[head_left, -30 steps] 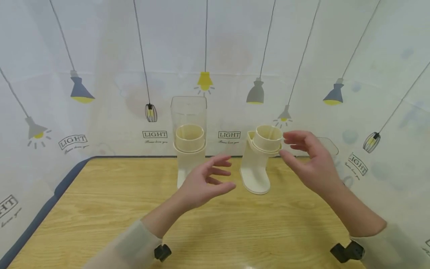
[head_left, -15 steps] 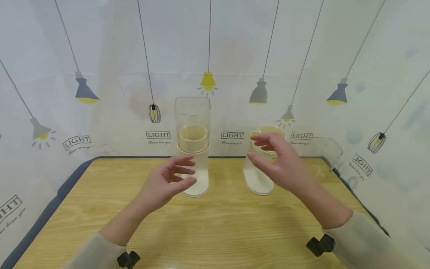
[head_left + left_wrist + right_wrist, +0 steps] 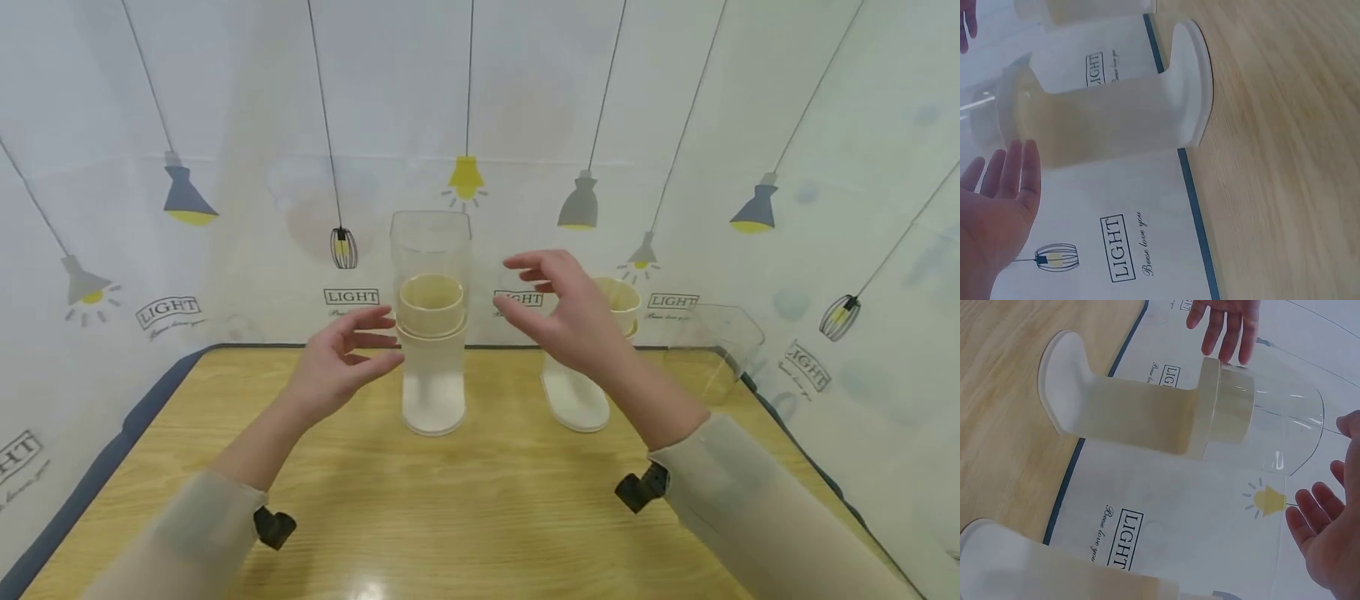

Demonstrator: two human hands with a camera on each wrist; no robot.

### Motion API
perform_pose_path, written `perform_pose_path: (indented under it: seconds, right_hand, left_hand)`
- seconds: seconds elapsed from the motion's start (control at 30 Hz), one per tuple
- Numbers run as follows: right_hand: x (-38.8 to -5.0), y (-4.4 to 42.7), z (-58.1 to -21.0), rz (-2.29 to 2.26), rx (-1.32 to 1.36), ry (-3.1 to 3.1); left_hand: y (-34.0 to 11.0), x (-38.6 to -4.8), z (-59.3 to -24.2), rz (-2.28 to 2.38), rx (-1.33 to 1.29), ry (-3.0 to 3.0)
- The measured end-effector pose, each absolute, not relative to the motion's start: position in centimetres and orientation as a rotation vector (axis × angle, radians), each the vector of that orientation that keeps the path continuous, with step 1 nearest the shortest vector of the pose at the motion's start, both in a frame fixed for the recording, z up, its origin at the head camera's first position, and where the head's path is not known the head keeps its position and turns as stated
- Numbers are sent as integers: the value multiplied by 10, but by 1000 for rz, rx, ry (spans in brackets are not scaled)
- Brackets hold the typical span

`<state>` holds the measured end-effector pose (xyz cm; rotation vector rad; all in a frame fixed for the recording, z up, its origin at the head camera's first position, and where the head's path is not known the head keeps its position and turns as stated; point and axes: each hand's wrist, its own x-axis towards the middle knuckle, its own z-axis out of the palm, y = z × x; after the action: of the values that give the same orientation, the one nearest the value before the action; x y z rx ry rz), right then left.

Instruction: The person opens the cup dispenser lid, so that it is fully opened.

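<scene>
Well left of the covered stand [image 3: 433, 375]: blue lamp print [image 3: 187, 198] on the white backdrop [image 3: 251, 100]; nearer the viewer, a pale left sleeve [image 3: 176, 537], black wrist device [image 3: 274, 527] at the cuff. Left hand [image 3: 341, 367] just beside the covered stand, on its left side, fingers apart and lightly bent; released, gripping nothing. Its fingertips lie close to the stand's collar [image 3: 1204, 419]; contact cannot be told. Covered stand itself cream-coloured, upright on the wood-grain table [image 3: 465, 517], rounded foot [image 3: 433, 418] toward the viewer. Cream cup [image 3: 431, 312] seated in the collar, tall clear cover [image 3: 431, 236] around and above the cup. Yellow lamp print [image 3: 466, 177] on the backdrop above it. Right hand [image 3: 566, 308] right of the covered stand and apart from it, level roughly with the clear cover's lower half; thumb away from the bent fingers, likewise released, nothing in it. Second stand [image 3: 577, 404] right of the covered stand, similar foot, upright, upper part partly hidden behind the right hand and wrist; pale cup rim [image 3: 622, 292] shows. Right cuff device [image 3: 642, 490], black, nearer the viewer. Farthest right of the covered stand, clear container [image 3: 708, 337] on the table, near the back edge.
</scene>
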<state>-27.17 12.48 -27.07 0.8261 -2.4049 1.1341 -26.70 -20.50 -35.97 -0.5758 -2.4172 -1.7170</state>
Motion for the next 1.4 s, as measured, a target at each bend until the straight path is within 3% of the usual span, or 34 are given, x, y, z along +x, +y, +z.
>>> perform_pose_path:
  seconds: [0.33, 0.57, 1.4]
  right_hand:
    - [-302, 79, -257, 974, 864, -2436]
    - [-313, 51, -261, 890, 898, -2498]
    - [-315, 55, -276, 1046, 835, -2435]
  left_hand:
    - [-206, -324, -356, -1728, -595, -2541]
    - [-199, -341, -354, -1787, -573, -2525]
    - [-156, -323, -375, -1692, -397, -2412]
